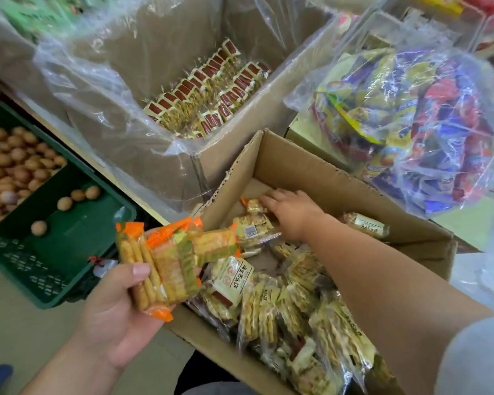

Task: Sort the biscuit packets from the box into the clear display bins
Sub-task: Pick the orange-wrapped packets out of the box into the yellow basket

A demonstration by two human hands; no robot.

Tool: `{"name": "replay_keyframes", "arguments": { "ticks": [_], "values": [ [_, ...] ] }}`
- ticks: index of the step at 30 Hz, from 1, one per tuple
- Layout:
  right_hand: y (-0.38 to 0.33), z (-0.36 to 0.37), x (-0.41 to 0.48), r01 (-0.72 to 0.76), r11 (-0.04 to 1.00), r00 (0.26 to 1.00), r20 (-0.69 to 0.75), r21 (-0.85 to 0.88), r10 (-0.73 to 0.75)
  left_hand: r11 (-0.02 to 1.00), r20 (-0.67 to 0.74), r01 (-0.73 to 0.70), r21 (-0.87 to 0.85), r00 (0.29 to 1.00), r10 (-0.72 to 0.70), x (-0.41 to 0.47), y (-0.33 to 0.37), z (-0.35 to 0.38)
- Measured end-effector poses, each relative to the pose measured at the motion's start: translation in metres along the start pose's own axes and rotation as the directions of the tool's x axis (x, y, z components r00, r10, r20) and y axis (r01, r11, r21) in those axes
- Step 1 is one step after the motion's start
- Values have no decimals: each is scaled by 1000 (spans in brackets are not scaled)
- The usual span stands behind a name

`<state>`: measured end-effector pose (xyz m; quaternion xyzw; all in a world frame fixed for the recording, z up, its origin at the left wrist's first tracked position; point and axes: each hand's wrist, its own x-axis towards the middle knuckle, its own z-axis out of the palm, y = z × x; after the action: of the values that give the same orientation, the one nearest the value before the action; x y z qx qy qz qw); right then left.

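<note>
"Head view: what does the open cardboard box point(325, 178) hold?"

"Loose biscuit packets point(268, 303), mostly cream and clear wrappers, heaped towards its near end. Its far end shows bare cardboard floor with only a few strays."

"And around the box?"

"Behind it stands a larger carton point(160, 166) lined with clear film, with red-and-cream packets point(206, 92) stood on edge in rows inside. To the right of the box lies a clear plastic bag point(411, 118) stuffed with blue, yellow and red snack packs. Left of the box is a green crate point(69, 223) with brown eggs point(12, 163) piled at one end and a few loose ones. Far beyond the box, at the upper right, are clear-walled bins point(382, 27) (too blurred to tell their contents)."

"The hands?"

"The left hand point(117, 317) is just left of the box's near corner. It grips a bundle of orange-ended packets point(169, 260), thumb pressed across the front and fingers wrapped behind. The bundle's upper end juts over the box's edge."

"The right?"

"The right hand point(291, 215) reaches into the box, palm down, near its far left wall. Its fingers lie nearly straight, tips resting on a small packet point(254, 205) there. The thumb is hidden, and nothing is lifted."
</note>
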<state>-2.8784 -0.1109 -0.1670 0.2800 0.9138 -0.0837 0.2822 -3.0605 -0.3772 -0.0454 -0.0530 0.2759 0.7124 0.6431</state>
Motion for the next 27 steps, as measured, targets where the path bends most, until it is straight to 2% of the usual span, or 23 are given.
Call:
{"name": "replay_keyframes", "arguments": {
  "ticks": [2,3,5,6,8,12,13,14,15,16,20,23,27],
  "values": [
    [-2,4,8,-23,999,999,32,-32,24,980,117,56,-189,993,-34,-8,1,-3],
    [-4,7,9,-39,998,999,31,-46,41,992,119,19,-128,993,-4,-12,0,-6],
    [-8,12,11,-82,994,997,5,-74,83,983,-26,-86,162,995,91,-17,0,-13],
    [-9,13,11,-107,991,994,-3,-79,107,970,-91,-90,225,989,113,-20,-1,-6],
    [-8,10,12,-143,988,990,-7,-54,142,985,-125,-65,159,989,85,-23,-2,-10],
    [-5,-7,6,-101,994,993,-56,-28,100,984,46,-9,-180,999,17,-24,-4,-10],
    [-4,-10,4,-83,996,994,-72,-29,81,995,43,-23,-99,999,27,-24,-4,-16],
    [-4,-13,0,-66,998,994,-85,-16,64,996,-74,-58,73,995,64,-25,-5,-19],
    [-5,-17,-5,-52,999,994,-94,13,53,984,-128,-65,168,988,87,-27,-5,-16],
    [-6,-21,-11,-43,997,993,-105,59,49,977,-145,-70,202,984,100,-26,-5,-11],
    [-16,-46,-50,2,973,979,-200,231,45,960,-131,-60,274,986,99,-20,-9,-1],
    [-23,-68,-101,35,945,952,-298,324,67,963,-23,-20,269,999,27,-15,-12,11],
    [-22,-81,-195,45,874,868,-452,484,206,952,53,18,305,998,-36,-3,-24,36]
  ]
}}
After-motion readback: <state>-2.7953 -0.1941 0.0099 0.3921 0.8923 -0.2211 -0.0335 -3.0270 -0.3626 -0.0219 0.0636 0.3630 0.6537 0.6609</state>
